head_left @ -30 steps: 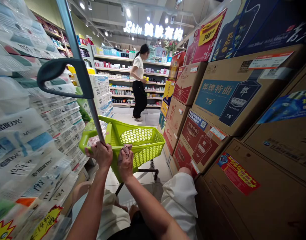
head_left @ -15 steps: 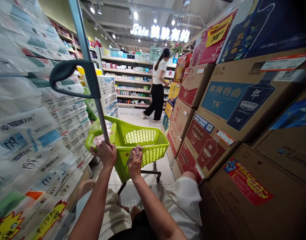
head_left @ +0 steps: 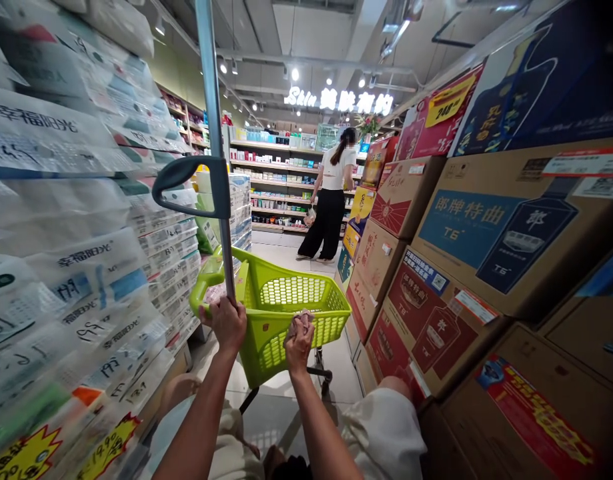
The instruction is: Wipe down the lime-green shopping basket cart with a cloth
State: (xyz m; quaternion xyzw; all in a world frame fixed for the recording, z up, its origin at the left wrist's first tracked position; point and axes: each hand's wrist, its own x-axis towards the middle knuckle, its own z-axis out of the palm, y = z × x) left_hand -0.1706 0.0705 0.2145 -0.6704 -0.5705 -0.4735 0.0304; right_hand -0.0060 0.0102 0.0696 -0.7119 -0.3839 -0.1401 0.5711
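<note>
A lime-green shopping cart (head_left: 266,353) with a perforated basket stands in front of my knees. My left hand (head_left: 227,327) is closed on its near rim, at the foot of a grey metal pole (head_left: 213,120). A dark loop handle (head_left: 189,190) sticks out from that pole. With bent fingers, my right hand (head_left: 299,348) holds a crumpled pinkish cloth (head_left: 302,323) against the basket's near side, just under the rim. Something pale pink, too hidden to name, lies by the cart's handle end.
Stacked white paper packs (head_left: 81,280) rise on the left. Cardboard liquor cartons (head_left: 486,220) line the right side, close to my knee. Ahead, a person (head_left: 335,193) in black trousers stands before cosmetics shelves (head_left: 273,167). Pale floor tiles (head_left: 281,248) show between.
My right hand and the cloth have slid a little along the basket's side, away from my left hand. The person ahead has turned toward the shelves. The whole view has shifted.
</note>
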